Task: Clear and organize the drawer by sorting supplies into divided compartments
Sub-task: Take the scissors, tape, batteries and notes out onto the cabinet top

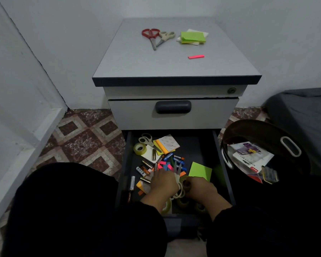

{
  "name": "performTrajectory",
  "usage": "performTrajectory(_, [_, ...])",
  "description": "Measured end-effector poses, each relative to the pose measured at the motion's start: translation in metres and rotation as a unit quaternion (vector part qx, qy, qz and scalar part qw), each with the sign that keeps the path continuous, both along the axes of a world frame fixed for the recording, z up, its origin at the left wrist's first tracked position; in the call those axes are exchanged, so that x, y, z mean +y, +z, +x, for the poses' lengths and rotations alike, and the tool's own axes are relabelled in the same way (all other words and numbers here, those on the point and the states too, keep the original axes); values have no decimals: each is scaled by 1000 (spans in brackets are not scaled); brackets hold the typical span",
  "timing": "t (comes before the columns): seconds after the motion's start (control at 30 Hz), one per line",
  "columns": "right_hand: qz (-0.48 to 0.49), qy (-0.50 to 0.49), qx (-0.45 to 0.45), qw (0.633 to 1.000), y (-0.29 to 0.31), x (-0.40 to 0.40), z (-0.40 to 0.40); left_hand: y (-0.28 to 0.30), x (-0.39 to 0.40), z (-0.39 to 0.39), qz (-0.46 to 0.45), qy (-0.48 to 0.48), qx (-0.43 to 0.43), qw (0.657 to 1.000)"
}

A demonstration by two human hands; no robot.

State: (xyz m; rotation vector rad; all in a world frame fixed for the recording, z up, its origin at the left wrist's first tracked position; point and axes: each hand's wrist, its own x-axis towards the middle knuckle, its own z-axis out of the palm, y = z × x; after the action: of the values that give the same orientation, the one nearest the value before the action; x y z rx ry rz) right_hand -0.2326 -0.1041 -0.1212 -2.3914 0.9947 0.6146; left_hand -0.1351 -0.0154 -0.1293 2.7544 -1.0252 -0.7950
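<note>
The drawer [193,151] stands pulled open at the foot of the grey cabinet [174,67] — inside lie batteries [146,164], sticky notes [200,171] and tape rolls [140,148]. The left hand [163,180] curls around white-handled scissors [178,179] near the front — the right hand [202,188] pinches a tape roll [186,182] beside them.

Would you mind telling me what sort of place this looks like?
Probably a home room or small office corner: a drawer pedestal against plain walls, patterned floor tiles, and stationery in its open drawer.
</note>
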Motion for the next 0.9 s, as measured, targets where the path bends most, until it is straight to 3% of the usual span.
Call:
performTrajectory(0.37, [-17,29,-1,999,5,3,-3,-2,1,-8,-8,49,30,998])
performTrajectory(0.63, [-36,69,-10,997,11,7,-4,-1,3,-6,-59,64,98,991])
performTrajectory(0.9, [-53,81,-40,994,23,10,-2,-1,4,4,-151,148,201,957])
